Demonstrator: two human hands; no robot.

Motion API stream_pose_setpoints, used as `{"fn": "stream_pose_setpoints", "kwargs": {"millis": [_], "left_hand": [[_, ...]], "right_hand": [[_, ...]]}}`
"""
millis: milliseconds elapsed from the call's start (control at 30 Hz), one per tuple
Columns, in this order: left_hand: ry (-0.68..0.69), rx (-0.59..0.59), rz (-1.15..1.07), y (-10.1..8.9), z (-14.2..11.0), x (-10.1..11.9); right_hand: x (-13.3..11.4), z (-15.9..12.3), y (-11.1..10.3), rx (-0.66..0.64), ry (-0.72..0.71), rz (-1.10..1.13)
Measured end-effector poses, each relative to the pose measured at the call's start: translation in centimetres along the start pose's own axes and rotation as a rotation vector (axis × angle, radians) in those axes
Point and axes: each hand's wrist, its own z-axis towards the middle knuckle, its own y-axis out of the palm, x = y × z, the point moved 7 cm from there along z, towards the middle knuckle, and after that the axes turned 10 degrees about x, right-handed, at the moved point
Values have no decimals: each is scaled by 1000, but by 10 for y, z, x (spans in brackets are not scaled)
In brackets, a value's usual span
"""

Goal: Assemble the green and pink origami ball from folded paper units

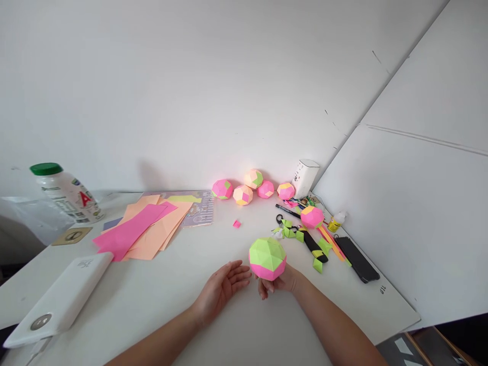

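A faceted paper ball (267, 259), green on its upper faces and pink below, is held up over the white table. My right hand (282, 280) grips it from behind and underneath; part of that hand is hidden by the ball. Just left of the ball, my left hand (224, 285) is open, palm turned toward it, with the fingers stretched out and holding nothing. Beyond the ball lie several green paper pieces (317, 265) and a black-and-yellow handled tool (316, 249). A small pink paper piece (237, 223) rests further back on the table.
Along the wall stand several finished-looking paper balls (243, 195) and a white box (305, 179). Another ball (312, 217), a glue bottle (337, 221) and a phone (356, 258) are at right. Paper sheets (133, 231), a white bottle (68, 195) and a power bank (63, 297) occupy the left.
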Motion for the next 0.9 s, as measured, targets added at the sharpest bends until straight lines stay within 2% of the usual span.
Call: {"fn": "stream_pose_setpoints", "kwargs": {"millis": [133,233,300,433,533,633,767,900], "left_hand": [[-16,22,-4,-2,0,-1],[-29,14,-15,-3,2,-2],[-7,-41,-20,2,0,0],[81,-224,-33,21,-9,12],[113,-264,-24,26,-13,16],[79,-222,-38,20,-11,11],[-38,-101,-64,4,-4,-1],[-74,-98,-19,1,-3,-4]], "right_hand": [[1,4,-3,69,7,9],[-1,5,-3,173,-12,3],[-2,6,-1,267,-48,-12],[-5,4,4,471,-163,-93],[-8,-2,8,584,-271,-188],[-13,-9,13,630,-359,-275],[-25,-18,23,601,-515,-454],[-40,-30,32,613,-731,-642]]}}
